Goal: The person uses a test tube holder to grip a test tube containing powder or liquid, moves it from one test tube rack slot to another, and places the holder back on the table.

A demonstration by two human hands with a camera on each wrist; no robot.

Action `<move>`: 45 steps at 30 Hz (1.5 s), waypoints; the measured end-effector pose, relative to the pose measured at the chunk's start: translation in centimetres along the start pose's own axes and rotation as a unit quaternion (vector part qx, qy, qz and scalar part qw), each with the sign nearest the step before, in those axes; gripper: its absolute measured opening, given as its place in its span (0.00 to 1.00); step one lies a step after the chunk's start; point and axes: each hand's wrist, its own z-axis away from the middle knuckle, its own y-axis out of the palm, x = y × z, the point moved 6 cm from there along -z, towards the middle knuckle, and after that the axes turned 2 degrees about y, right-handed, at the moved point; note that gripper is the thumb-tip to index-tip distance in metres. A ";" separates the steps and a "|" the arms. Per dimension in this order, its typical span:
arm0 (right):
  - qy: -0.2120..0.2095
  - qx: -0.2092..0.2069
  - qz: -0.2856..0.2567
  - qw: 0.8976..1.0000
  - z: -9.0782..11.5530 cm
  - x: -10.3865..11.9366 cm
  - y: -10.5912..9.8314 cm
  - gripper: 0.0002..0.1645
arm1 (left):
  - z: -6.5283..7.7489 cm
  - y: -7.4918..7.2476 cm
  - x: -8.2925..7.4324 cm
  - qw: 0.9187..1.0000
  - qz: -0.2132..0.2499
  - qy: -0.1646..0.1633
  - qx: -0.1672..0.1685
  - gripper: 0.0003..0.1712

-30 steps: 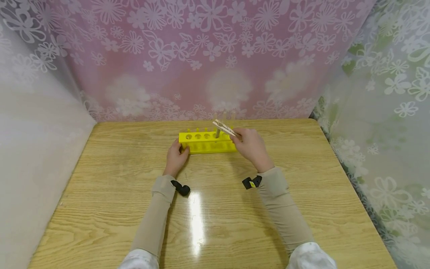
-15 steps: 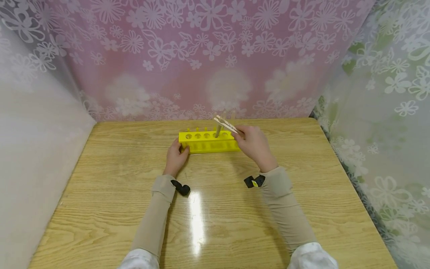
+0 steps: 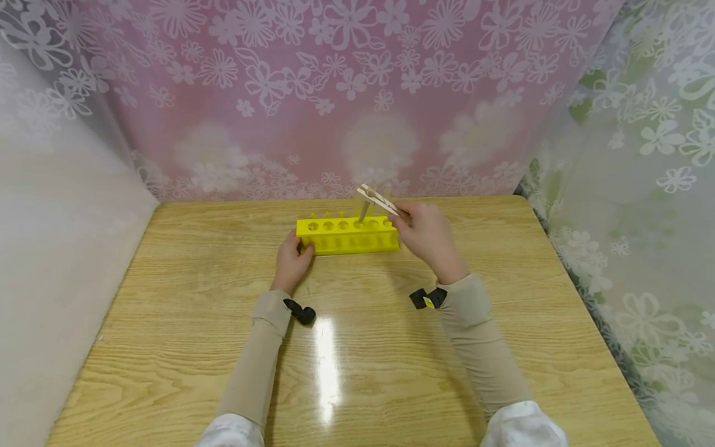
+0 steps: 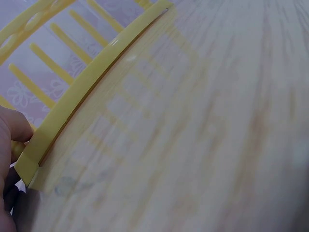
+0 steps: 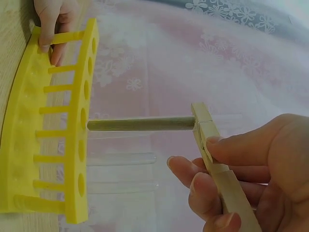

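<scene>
My left hand (image 3: 293,262) grips the left end of a yellow test tube rack (image 3: 346,231), thumb on the front side. In the right wrist view that hand shows at the rack's far end. My right hand (image 3: 427,236) holds a wooden test tube clamp (image 5: 219,181) by its handle. The clamp's jaws close around a glass test tube (image 5: 140,124) with dark greenish contents, near its upper part. The tube stands nearly upright, its rounded bottom right at one of the holes in the rack's top plate.
Clear tubes (image 5: 123,187) stick up behind the rack's top plate, beside the clamped one. Short yellow pegs (image 3: 328,216) line its back edge. The rack stands on a wood-grain table (image 3: 357,347), near a pink floral curtain (image 3: 290,124) at the back.
My right hand has moved up and slightly right, lifting the clamp and test tube higher in the rack. My left hand has stayed on the rack's left end.
</scene>
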 end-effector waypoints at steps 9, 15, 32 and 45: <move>-0.003 -0.012 0.002 1.000 0.2 0.1 -1.0 0.20 | 0.1 -0.1 -0.1 1.000 0.003 0.006 -0.002 0.16; 0.003 -0.010 0.003 1.000 0.4 -0.2 -1.4 0.21 | 0.1 -0.1 0.0 1.000 0.002 0.005 -0.004 0.16; -0.008 -0.017 0.024 1.000 0.7 -0.7 -1.5 0.12 | 0.0 -0.2 -0.2 1.000 0.004 0.007 -0.003 0.16; 0.028 0.013 0.030 0.999 0.4 -1.8 -0.2 0.15 | 0.0 -0.1 -0.3 1.000 0.002 0.003 -0.003 0.16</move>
